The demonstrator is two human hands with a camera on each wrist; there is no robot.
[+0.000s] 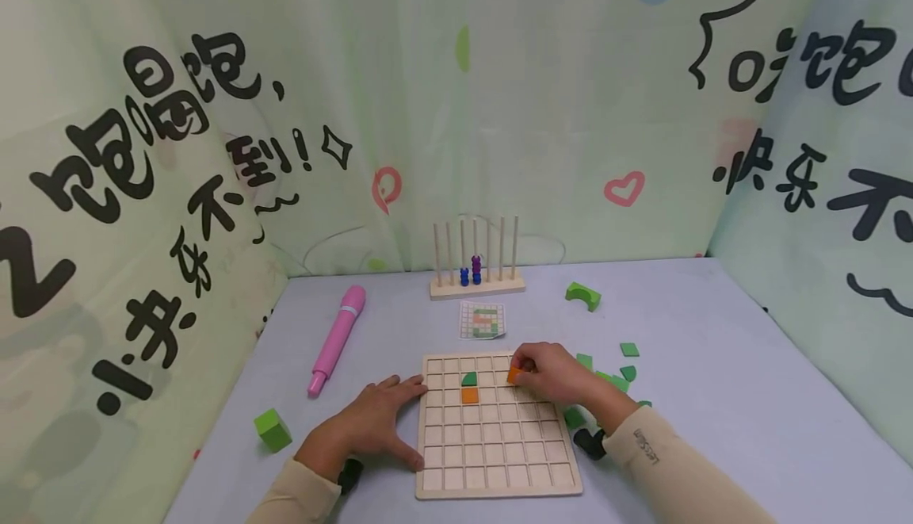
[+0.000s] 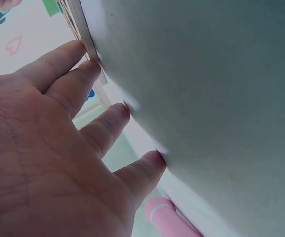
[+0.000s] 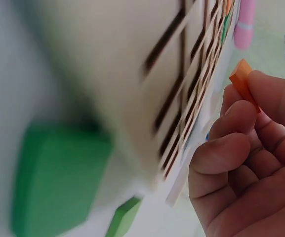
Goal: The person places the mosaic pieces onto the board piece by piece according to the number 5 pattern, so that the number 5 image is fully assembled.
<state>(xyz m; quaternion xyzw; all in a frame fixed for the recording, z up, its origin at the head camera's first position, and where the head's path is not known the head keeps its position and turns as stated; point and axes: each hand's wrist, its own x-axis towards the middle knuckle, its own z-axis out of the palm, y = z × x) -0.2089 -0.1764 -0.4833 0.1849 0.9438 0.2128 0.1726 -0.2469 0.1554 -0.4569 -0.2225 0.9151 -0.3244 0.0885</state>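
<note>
A wooden grid board (image 1: 499,454) lies in the middle of the table. On it sit a green quarter-round tile (image 1: 469,379) and, just below that, an orange square tile (image 1: 470,395). My left hand (image 1: 378,421) rests at the board's left side, fingers spread and straight, with fingertips and thumb at its edge. Over the upper right cells, my right hand (image 1: 559,373) pinches another orange tile (image 3: 242,81) between thumb and fingers. Beyond the board lies a small pattern card (image 1: 482,320) printed with a coloured grid.
Several green tiles (image 1: 629,349) are scattered right of the board, partly hidden by the right forearm. A peg stand (image 1: 476,290) with blue and purple pieces stands at the back. A green arch block (image 1: 583,296), pink stick (image 1: 338,339) and green cube (image 1: 273,430) lie around.
</note>
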